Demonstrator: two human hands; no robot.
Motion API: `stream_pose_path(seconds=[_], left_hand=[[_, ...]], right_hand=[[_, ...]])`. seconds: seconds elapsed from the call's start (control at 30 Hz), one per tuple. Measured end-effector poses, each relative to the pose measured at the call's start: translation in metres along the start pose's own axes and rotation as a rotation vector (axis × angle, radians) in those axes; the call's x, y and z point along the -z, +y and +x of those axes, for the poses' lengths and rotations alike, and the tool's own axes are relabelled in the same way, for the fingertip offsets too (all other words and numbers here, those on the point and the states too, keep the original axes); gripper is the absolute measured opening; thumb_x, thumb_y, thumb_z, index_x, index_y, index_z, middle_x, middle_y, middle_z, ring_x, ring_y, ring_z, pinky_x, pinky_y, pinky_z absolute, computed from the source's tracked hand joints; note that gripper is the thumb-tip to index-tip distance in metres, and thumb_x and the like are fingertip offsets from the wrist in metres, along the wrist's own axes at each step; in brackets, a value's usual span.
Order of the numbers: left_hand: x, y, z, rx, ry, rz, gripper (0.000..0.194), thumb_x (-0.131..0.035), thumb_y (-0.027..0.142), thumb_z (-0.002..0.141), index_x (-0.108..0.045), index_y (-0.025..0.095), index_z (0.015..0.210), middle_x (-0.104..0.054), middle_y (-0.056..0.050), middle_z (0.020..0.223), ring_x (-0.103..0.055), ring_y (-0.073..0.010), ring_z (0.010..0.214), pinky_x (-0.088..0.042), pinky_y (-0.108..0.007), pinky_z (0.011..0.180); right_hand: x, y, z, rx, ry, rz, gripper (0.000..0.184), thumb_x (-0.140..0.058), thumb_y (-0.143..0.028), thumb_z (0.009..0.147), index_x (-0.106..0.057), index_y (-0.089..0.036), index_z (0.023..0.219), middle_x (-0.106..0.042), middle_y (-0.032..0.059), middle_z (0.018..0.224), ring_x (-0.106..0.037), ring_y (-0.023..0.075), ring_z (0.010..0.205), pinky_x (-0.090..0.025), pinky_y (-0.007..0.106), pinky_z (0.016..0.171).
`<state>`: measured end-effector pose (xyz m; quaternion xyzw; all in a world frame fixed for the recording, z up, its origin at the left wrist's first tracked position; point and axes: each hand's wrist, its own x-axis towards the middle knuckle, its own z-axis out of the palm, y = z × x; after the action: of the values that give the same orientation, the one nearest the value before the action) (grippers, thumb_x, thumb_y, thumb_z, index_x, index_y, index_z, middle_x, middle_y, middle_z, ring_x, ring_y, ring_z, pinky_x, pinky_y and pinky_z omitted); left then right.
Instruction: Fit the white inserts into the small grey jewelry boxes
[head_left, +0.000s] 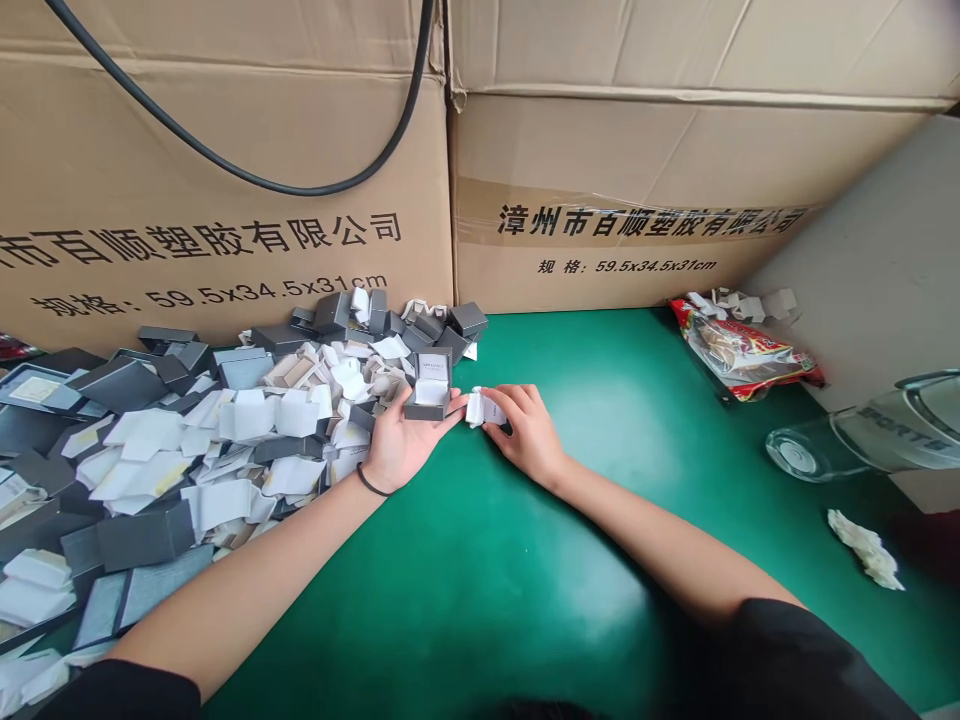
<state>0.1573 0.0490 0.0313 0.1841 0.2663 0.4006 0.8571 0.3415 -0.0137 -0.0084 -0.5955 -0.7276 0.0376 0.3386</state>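
Near right, a sleeve [817, 660]; box [431, 386], probably light, stiff, best side-gripped, is held in curled left hand [397, 447]; white insert [478, 408] pinched by right hand [529, 430].

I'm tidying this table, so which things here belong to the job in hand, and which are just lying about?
Seemingly part of the job:
small open box, in the left hand
small white piece, in the right hand
heaped dark boxes and loose white pieces

Probably just lying about:
plastic bag
clear bottle
crumpled tissue
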Motion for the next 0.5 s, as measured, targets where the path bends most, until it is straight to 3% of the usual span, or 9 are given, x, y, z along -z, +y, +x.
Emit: stream_pose_path(seconds=[0.27, 0.5], left_hand=[[0.004, -0.002, 0.002, 0.047, -0.044, 0.053, 0.049, -0.032, 0.041, 0.092, -0.067, 0.007, 0.089, -0.069, -0.014, 0.085, -0.066, -0.0253, 0.084, -0.045, -0.045, 0.091], [0.006, 0.0, 0.004, 0.083, -0.015, -0.005, 0.047, -0.033, 0.041, 0.092, -0.067, 0.008, 0.087, -0.069, -0.014, 0.086, -0.066, -0.0215, 0.081, -0.049, -0.039, 0.085]], right_hand=[[0.001, -0.011, 0.001, 0.116, 0.069, 0.225, 0.041, -0.056, -0.04, 0.085, -0.05, -0.024, 0.123, -0.06, 0.0089, 0.115, -0.053, 0.0238, 0.104, -0.048, 0.041, 0.087], [0.003, -0.01, 0.002, 0.017, 0.036, 0.367, 0.044, -0.061, -0.042, 0.081, -0.053, -0.024, 0.12, -0.063, 0.0074, 0.115, -0.057, 0.022, 0.105, -0.049, 0.038, 0.088]])
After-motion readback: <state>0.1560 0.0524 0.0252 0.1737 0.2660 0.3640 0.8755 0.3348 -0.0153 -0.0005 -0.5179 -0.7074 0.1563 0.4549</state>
